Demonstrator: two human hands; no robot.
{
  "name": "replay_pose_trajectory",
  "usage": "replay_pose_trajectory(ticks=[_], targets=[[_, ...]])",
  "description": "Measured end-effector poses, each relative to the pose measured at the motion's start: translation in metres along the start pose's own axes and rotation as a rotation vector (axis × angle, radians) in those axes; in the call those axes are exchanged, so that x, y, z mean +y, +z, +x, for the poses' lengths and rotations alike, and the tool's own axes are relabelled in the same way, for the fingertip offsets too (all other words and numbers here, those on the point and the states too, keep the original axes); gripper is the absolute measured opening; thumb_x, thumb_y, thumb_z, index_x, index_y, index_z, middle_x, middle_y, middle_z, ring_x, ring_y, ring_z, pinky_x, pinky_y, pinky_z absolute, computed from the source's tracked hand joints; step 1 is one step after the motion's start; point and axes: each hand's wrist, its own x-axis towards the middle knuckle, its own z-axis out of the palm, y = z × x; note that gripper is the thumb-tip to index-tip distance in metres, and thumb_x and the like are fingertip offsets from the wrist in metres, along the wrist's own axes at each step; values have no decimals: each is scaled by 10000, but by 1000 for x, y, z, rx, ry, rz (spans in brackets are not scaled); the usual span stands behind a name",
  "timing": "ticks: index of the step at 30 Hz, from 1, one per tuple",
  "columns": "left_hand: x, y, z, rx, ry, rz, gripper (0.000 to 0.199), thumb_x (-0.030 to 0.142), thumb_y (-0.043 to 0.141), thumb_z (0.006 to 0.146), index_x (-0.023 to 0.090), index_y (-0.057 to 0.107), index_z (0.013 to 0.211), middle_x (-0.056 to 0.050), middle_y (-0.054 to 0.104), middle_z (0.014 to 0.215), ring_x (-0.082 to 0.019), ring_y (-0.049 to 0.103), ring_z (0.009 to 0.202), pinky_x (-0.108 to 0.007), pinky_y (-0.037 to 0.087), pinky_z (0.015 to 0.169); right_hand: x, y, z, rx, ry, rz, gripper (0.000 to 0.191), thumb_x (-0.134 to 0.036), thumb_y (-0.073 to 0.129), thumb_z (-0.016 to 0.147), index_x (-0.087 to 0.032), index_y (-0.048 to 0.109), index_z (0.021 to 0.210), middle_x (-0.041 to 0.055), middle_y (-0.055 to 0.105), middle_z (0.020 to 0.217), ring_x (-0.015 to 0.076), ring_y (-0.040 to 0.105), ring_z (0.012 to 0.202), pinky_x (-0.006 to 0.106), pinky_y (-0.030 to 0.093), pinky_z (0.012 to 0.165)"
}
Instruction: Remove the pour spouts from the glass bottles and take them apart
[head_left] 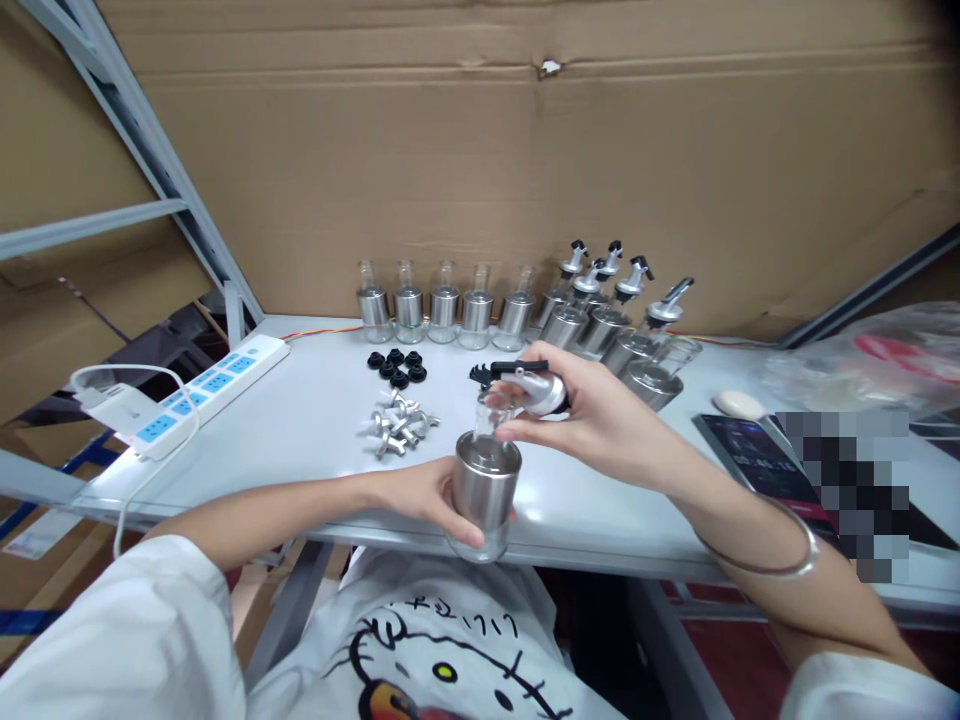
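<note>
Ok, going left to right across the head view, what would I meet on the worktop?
Power strip, small black caps, bottle in the left hand, spoutless bottle at the right, white oval object, clear plastic bag.

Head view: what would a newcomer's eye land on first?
Probably the steel-sleeved bottle at the near edge of the table, in the left grip, with a silver pourer in the right grip by its neck. Next, the row of five spoutless bottles at the back, then the white power strip at left.
</note>
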Motion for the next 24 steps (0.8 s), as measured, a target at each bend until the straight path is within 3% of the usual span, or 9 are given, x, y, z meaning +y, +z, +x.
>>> replay_pose_trajectory(ticks=[4, 8, 11, 14, 18, 20, 24], targets=[[-1, 2, 1, 52, 38, -115, 646, 447, 845, 582, 161, 569, 1091, -97, 612, 1082, -231, 586, 994, -422, 434, 937, -6, -4, -1, 63, -33, 37, 383, -364, 770, 680, -210, 469, 859, 24, 681, 842, 170, 653, 713, 295, 516, 616], [-7, 2, 5, 64, 79, -251, 701, 365, 867, 589, 208, 488, 1157, -67, 607, 1072, -199, 604, 994, -402, 424, 927, -8, -29, 4, 313, -94, 16, 376, -314, 784, 634, -209, 472, 815, 20, 668, 818, 153, 627, 705, 301, 496, 647], [-10, 1, 6, 24, 55, -238, 554, 311, 811, 693, 200, 498, 1135, -64, 620, 1029, -170, 625, 963, -381, 429, 920, -3, -54, 9, 514, -113, -155, 363, -310, 769, 600, -206, 461, 761, 16, 657, 780, 148, 593, 671, 313, 462, 656], [-9, -1, 5, 22, 41, -260, 432, 321, 756, 759, 173, 537, 1100, -75, 639, 994, -160, 634, 928, -360, 435, 900, 8, -72, 14, 604, -30, -506, 319, -338, 740, 588, -206, 477, 710, 7, 639, 727, 180, 590, 678, 325, 430, 663], [-8, -2, 6, 28, 37, -331, 363, 308, 737, 774, 154, 574, 1060, -77, 653, 953, -161, 636, 890, -345, 443, 866, 29, -83, 18, 530, 216, -893, 297, -305, 720, 601, -217, 468, 731, 27, 650, 732, 242, 617, 717, 324, 397, 658], [-9, -3, 6, 28, 33, -358, 353, 289, 735, 773, 145, 581, 1057, -77, 656, 948, -161, 636, 883, -340, 442, 856, 40, -87, 20, 469, 271, -919, 282, -291, 701, 622, -220, 456, 741, 40, 670, 762, 258, 632, 742, 324, 402, 672], [-11, -3, 6, 25, 24, -393, 340, 257, 722, 774, 136, 584, 1059, -82, 661, 947, -169, 637, 882, -348, 435, 859, 57, -96, 21, 473, 303, -942, 273, -333, 694, 643, -217, 482, 771, 67, 687, 827, 287, 644, 802, 336, 417, 697]])
